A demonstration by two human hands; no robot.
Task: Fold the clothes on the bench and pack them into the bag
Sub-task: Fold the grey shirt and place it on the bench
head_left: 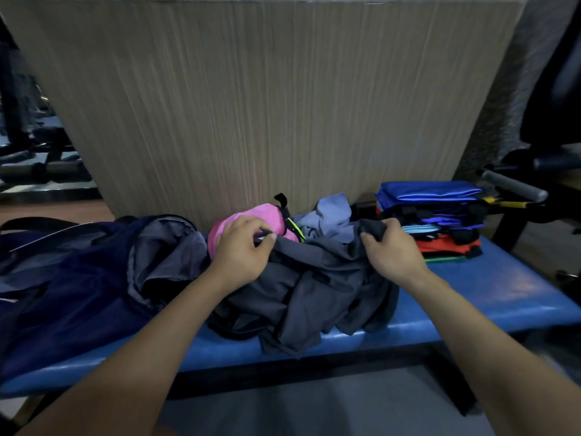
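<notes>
Behind everything stands a tall panel of streaked beige wood grain (251, 99), filling the upper middle of the frame, with dim gym equipment at both edges. Below it runs the long blue padded tabletop (490, 291), crossing the lower half of the frame. On its left end slumps a large navy fabric bag (72, 278), its grey-lined mouth gaping toward the centre. At centre lies a crumpled dark grey garment (314, 287), spilling over the front edge of the tabletop. At right centre sits a neat stack of folded blue, black and red clothes (437, 215). Behind the grey garment lie a rumpled pale lavender-blue garment (333, 212) and a small pink mesh item (251, 215).

The step in hand looks like starting on the grey garment: finding its edges before folding. Next, it likely needs lifting and shaking flat, then laying out on the bare tabletop.

Both forearms reach in from the bottom corners. The left hand (242, 247) pinches the garment's upper edge, fingers curled round the cloth. The right hand (390, 250) grips a bunched corner, knuckles up, fingers clenched on the fabric.
</notes>
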